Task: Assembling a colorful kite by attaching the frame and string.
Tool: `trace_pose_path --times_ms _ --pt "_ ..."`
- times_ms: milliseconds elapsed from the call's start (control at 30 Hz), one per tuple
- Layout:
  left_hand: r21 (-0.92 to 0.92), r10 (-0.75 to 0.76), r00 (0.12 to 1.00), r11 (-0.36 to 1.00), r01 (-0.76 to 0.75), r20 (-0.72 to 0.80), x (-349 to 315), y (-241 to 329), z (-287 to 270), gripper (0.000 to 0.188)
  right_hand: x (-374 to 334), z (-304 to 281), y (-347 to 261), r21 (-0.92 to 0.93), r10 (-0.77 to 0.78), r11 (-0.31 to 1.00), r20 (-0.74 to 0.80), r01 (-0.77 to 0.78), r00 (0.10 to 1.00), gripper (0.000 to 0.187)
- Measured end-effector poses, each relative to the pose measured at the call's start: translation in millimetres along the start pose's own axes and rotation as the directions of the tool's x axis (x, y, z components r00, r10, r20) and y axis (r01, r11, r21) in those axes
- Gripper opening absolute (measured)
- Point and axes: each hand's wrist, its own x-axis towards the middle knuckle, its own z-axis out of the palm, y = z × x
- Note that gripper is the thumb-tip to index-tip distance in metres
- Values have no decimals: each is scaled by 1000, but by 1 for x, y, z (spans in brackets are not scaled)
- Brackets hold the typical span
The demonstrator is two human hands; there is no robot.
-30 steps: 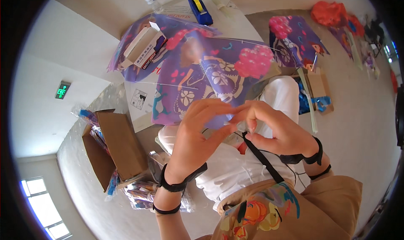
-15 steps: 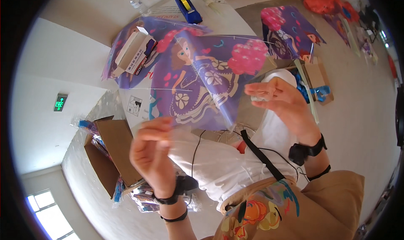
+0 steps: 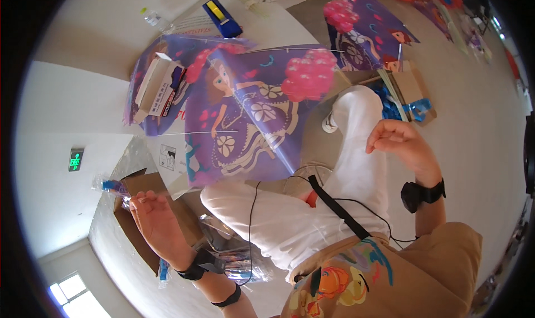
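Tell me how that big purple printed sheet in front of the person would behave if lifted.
The purple sheet would probably flop, since it looks thin and rises in a loose fold. The slender pale rod across its left side may keep that part stiffer. Its glossy sheen hints it could be somewhat slippery.

Bright window [image 3: 77,298], soft daylight, bowed edges

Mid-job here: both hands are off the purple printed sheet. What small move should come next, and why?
I'd probably bring the right hand over to the purple printed sheet and pinch its diagonal flap: neither that hand nor the left hand touches the sheet, and the flap runs down toward its near edge, apparently loose.
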Motion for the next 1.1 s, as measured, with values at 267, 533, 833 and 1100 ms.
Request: trace_pose_path --times_ms 267,533,833,1100 --pt "249 21 997 968 -1 -76 0 8 -7 17 -2 -15 8 174 69 982 20 -71 997 11" --pt "532 177 951 847 -16 -253 -6 11 5 12 8 -3 23 -58 -81 996 -177 72 981 6" --pt "762 299 943 642 -87 -144 -4 15 55 12 22 -11 39 -210 -144 974 -280 86 949 14" --pt "941 459 855 325 90 -241 -28 23 86 16 73 -10 44 -531 -297 843 -325 86 898 7"
